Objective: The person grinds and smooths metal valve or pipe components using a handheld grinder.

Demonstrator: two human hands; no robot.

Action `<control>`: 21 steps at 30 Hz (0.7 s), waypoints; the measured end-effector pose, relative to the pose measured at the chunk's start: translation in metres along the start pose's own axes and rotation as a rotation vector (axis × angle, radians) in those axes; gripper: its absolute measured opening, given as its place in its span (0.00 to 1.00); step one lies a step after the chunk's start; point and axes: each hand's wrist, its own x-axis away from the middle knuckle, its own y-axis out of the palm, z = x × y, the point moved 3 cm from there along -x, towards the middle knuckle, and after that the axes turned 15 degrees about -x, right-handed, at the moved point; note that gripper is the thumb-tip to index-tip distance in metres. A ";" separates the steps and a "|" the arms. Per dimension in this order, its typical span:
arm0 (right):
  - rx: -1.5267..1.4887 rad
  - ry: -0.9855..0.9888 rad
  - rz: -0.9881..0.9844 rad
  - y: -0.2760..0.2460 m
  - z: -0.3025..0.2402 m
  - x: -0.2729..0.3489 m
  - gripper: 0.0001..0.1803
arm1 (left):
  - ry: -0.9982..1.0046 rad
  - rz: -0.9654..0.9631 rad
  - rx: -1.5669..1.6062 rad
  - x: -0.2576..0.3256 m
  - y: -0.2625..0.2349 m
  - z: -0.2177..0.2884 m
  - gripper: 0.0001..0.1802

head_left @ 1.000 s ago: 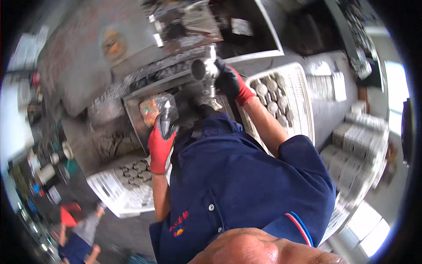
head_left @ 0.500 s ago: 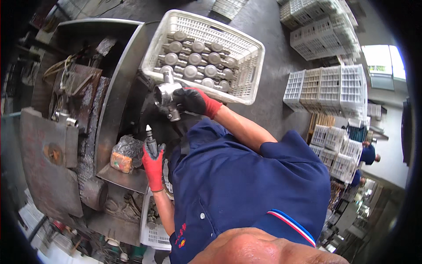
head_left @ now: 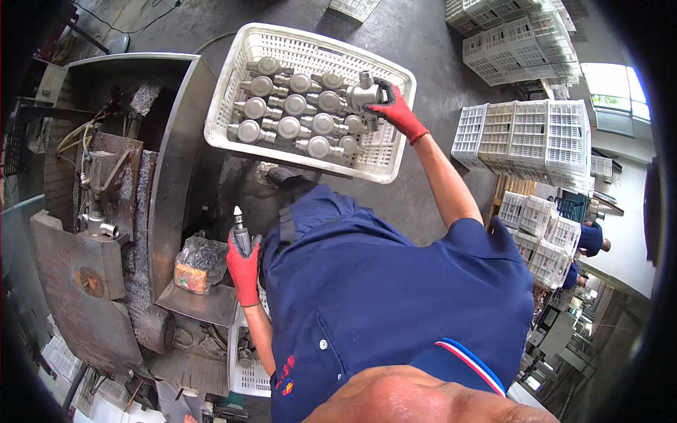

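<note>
My right hand (head_left: 397, 113), in a red glove with dark fingers, grips a silvery metal valve body (head_left: 362, 95) over the far right part of a white plastic crate (head_left: 310, 156). Rows of similar valve bodies (head_left: 289, 127) lie inside the crate below it. Lower left, my left hand (head_left: 244, 271) in a matching glove is closed around a slim, dark handheld power tool (head_left: 241, 231) with a pale conical tip pointing up. The tool is well apart from the crate. Beside that hand sits a plastic bag (head_left: 199, 255) with an orange block in it.
A metal machine (head_left: 99, 233) with a fitting (head_left: 99, 224) mounted on it stands at left. Under my left forearm is another white crate (head_left: 247, 381) with metal parts. Stacked crates (head_left: 522, 141) rise at right. Two people (head_left: 591, 238) are farther off there.
My right hand has carried the valve body from near the tool out to the right, over the crate. My left hand has stayed nearly in place, holding the tool.
</note>
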 end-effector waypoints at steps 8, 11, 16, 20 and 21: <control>0.476 0.451 0.070 -0.006 -0.005 -0.045 0.45 | -0.065 -0.056 -0.018 -0.027 0.018 0.018 0.37; 0.400 0.602 0.063 -0.021 0.039 -0.063 0.38 | -0.078 -0.066 -0.020 -0.034 0.023 0.025 0.38; 0.327 0.888 0.099 -0.018 0.085 -0.079 0.38 | -0.120 -0.059 0.058 -0.029 0.026 0.028 0.38; 0.407 0.915 0.170 -0.035 0.137 -0.096 0.39 | -0.155 -0.057 0.093 -0.025 0.026 0.033 0.38; 0.395 0.944 0.194 -0.027 0.132 -0.097 0.44 | -0.173 -0.047 0.087 -0.022 0.026 0.030 0.38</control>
